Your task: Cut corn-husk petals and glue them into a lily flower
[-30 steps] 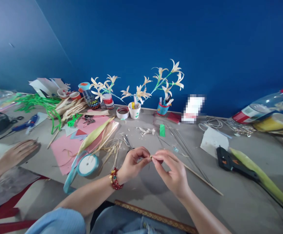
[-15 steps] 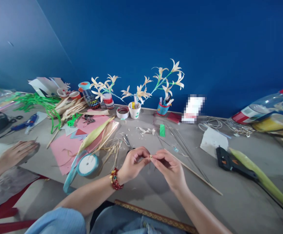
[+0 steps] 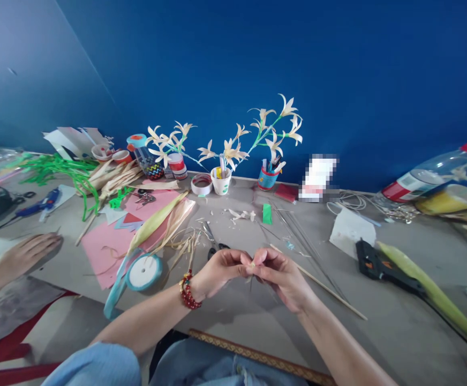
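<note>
Above the grey table, my left hand (image 3: 222,272) and my right hand (image 3: 282,274) meet at the fingertips, pinching a tiny pale piece (image 3: 251,265) between them. A thin dark strand hangs below it. A red bead bracelet (image 3: 189,290) circles my left wrist. Scissors (image 3: 213,244) lie just beyond my left hand, partly hidden by it. Left of that wrist is a spool of light blue ribbon (image 3: 144,271). A thin wooden stick (image 3: 330,292) and several grey wires (image 3: 311,249) lie beyond and beside my right hand.
Pale flowers (image 3: 233,153) stand in cups along the blue wall. A black glue gun (image 3: 386,268) and a green husk (image 3: 426,289) lie right. Pink paper (image 3: 105,244) and green strips (image 3: 62,169) are left, near another person's hand (image 3: 30,251).
My fingertips have come closer together and slightly lower around the tiny piece, with my left fingers more curled. The thin strand below shows more. The view has shifted slightly.
</note>
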`<state>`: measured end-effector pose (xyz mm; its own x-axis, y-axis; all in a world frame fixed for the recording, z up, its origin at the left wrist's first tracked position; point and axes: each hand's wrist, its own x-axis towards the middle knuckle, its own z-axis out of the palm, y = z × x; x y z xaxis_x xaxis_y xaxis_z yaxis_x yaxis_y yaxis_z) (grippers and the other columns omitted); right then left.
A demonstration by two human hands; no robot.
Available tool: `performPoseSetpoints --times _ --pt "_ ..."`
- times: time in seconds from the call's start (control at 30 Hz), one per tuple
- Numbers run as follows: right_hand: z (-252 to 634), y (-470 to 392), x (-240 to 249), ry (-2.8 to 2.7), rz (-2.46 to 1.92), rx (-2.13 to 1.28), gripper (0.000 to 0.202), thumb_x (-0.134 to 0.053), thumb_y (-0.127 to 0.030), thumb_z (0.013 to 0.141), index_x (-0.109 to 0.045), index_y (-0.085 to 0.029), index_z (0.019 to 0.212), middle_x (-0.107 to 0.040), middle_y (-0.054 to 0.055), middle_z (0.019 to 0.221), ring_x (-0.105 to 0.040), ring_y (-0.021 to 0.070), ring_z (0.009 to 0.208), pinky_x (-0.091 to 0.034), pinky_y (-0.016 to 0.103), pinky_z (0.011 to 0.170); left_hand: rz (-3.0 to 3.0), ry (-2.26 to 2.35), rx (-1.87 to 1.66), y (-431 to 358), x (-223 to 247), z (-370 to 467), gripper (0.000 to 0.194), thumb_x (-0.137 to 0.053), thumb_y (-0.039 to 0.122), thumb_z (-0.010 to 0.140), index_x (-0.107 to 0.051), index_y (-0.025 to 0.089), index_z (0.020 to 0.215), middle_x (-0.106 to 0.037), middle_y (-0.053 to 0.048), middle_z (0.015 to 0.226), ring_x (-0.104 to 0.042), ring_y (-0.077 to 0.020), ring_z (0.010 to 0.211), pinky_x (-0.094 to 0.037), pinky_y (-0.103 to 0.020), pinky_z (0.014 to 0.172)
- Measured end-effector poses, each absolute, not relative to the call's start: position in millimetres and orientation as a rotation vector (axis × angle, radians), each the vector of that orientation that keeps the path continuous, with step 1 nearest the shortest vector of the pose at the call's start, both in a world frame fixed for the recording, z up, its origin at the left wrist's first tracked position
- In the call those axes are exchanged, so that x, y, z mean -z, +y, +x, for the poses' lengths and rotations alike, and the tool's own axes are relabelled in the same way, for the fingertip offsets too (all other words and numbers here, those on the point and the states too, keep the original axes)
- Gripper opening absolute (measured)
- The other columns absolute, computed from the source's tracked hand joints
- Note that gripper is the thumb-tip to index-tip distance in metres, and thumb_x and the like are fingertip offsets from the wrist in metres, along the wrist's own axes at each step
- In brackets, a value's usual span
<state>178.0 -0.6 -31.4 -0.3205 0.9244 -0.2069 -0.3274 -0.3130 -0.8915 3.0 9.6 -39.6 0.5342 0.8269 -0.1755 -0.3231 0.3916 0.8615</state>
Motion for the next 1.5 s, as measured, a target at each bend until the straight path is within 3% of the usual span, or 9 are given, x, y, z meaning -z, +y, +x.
performPoseSetpoints --times 0.27,0.63,0.8,1.07,1.27,1.5 --pt "173 -2 39 -0.857 -0.864 -1.764 0.021 -0.082 -0.03 0.072 -0.064 -0.019 0.071 -0.058 -0.002 0.065 -0.042 0.009 0.058 -0.031 0.021 0.054 0.84 0.621 -0.863 9 38 6 0.022 -0.079 0.029 0.071 -0.066 0.012 0.073 -0.06 -0.001 0.072 -0.054 -0.011 0.072 -0.041 -0.024 0.074" --pt "174 -2 36 -0.989 -0.834 -1.76 0.018 -0.081 -0.03 0.073 -0.067 -0.019 0.072 -0.058 -0.001 0.068 -0.041 0.01 0.059 -0.031 0.023 0.052 0.917 0.653 -0.874 7 33 5 0.026 -0.079 0.033 0.071 -0.062 0.013 0.069 -0.061 0.0 0.07 -0.057 -0.0122 0.07 -0.042 -0.025 0.071" --pt "174 -1 37 -1.012 -0.825 -1.715 0.021 -0.08 -0.033 0.075 -0.064 -0.018 0.07 -0.055 -0.002 0.065 -0.037 0.0092 0.056 -0.027 0.023 0.051 0.92 0.622 -0.884 7 34 6 0.022 -0.079 0.03 0.071 -0.065 0.013 0.07 -0.059 0.001 0.072 -0.053 -0.0103 0.071 -0.04 -0.023 0.071" --pt "173 -2 40 -0.97 -0.867 -1.663 0.024 -0.079 -0.034 0.075 -0.062 -0.018 0.07 -0.046 -0.004 0.062 -0.029 0.0083 0.053 -0.021 0.023 0.049 0.883 0.593 -0.909 7 35 4 0.018 -0.077 0.03 0.074 -0.073 0.015 0.083 -0.066 -0.004 0.087 -0.059 -0.0156 0.085 -0.042 -0.028 0.085" --pt "170 -2 43 -0.956 -0.874 -1.635 0.024 -0.079 -0.035 0.074 -0.062 -0.019 0.07 -0.049 -0.004 0.063 -0.032 0.0085 0.052 -0.023 0.024 0.049 0.88 0.674 -0.908 7 41 7 0.019 -0.077 0.032 0.073 -0.072 0.014 0.075 -0.069 -0.004 0.078 -0.061 -0.0157 0.079 -0.043 -0.029 0.082" --pt "169 -2 43 -0.884 -0.91 -1.653 0.026 -0.082 -0.037 0.07 -0.064 -0.019 0.07 -0.052 -0.003 0.064 -0.038 0.0092 0.054 -0.029 0.023 0.051 0.875 0.678 -0.945 6 42 6 0.02 -0.078 0.03 0.073 -0.069 0.013 0.079 -0.065 -0.002 0.074 -0.056 -0.011 0.071 -0.041 -0.024 0.073"
